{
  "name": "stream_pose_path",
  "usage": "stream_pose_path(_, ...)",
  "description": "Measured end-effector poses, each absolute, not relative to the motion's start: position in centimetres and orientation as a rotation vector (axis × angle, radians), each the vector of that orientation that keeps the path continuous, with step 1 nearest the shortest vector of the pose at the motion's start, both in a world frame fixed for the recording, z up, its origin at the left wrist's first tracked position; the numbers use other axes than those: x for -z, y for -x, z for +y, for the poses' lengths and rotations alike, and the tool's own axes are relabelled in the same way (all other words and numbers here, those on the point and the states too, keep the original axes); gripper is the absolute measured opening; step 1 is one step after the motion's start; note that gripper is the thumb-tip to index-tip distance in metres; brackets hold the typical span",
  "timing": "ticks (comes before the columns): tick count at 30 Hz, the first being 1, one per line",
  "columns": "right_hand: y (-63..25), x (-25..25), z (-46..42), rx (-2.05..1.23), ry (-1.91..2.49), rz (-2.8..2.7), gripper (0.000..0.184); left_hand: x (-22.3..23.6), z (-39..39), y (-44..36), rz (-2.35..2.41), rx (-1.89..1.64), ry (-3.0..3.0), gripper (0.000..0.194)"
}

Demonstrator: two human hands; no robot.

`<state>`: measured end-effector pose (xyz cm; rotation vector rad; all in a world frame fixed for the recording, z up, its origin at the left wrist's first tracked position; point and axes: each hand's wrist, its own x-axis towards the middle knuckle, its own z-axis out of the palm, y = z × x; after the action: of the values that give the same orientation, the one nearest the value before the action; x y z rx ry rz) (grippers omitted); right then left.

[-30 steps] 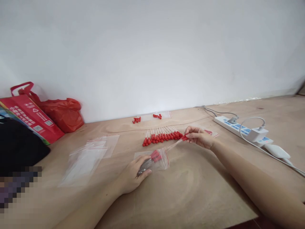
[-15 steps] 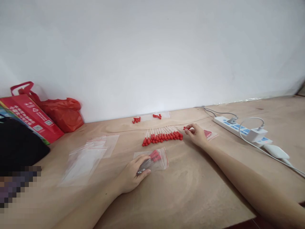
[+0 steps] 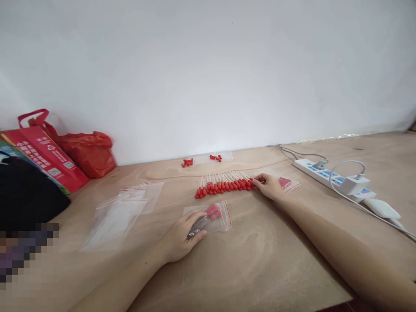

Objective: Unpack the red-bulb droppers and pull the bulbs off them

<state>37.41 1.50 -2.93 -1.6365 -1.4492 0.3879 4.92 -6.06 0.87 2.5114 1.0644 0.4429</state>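
Note:
A row of small red-handled pieces with thin pale shafts [image 3: 224, 187] lies side by side on the tabletop, red ends towards me. At its right end, my right hand [image 3: 269, 186] has its fingers closed on the last red-handled piece, low over the table. My left hand [image 3: 185, 234] is wrapped round a clear zip bag [image 3: 222, 222], which lies in front of the row. Red handles and dark or shiny lengths show through the plastic, partly covered by my fingers. Another zip bag with red pieces [image 3: 286, 183] lies just beyond my right hand.
Flat clear zip bags [image 3: 120, 216] overlap at left. Loose red pieces [image 3: 187, 162] and a clear bag [image 3: 203, 159] lie by the wall. A power strip [image 3: 316, 173] with cables is at right. Red bags [image 3: 87, 151] and a black item [image 3: 29, 195] stand far left.
My right hand has come down and slightly nearer, bringing a red-handled piece from above the row to its right end. My left hand stays on the zip bag.

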Motion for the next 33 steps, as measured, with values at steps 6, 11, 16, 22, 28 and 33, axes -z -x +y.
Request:
stream_pose_path(6, -37.6, 2.4, 1.2, -0.322, 1.709, -1.474, 0.019, -0.6, -6.1, -4.8, 1.07, -0.468, -2.51, 0.037)
stream_pose_path(11, -37.6, 2.1, 1.1, -0.265, 1.72, -1.425, 0.02, -0.8, -6.1, -4.9, 1.067, -0.484, -2.52, 0.037)
stream_pose_path(16, -35.4, 0.9, -0.9, -0.276, 1.485, -1.502, 0.022, -0.7, -6.0, -4.9, 1.149, -0.47, -2.521, 0.043)
stream_pose_path(22, -30.1, 0.0, -4.4, -0.497, 1.16, -2.044, 0.015, -0.2, -5.9, -4.6, 1.196, -0.413, -2.534, 0.049)
stream_pose_path(28, -27.6, 0.4, -4.7, -0.403, 1.217, -2.177, 0.016, 0.0, -5.6, -4.6, 1.198, -0.44, -2.508, 0.04)
stream_pose_path(33, -27.4, 0.7, -4.5, -0.376, 1.237, -2.221, 0.024, -0.2, -5.5, -4.8, 1.144, -0.451, -2.515, 0.039)
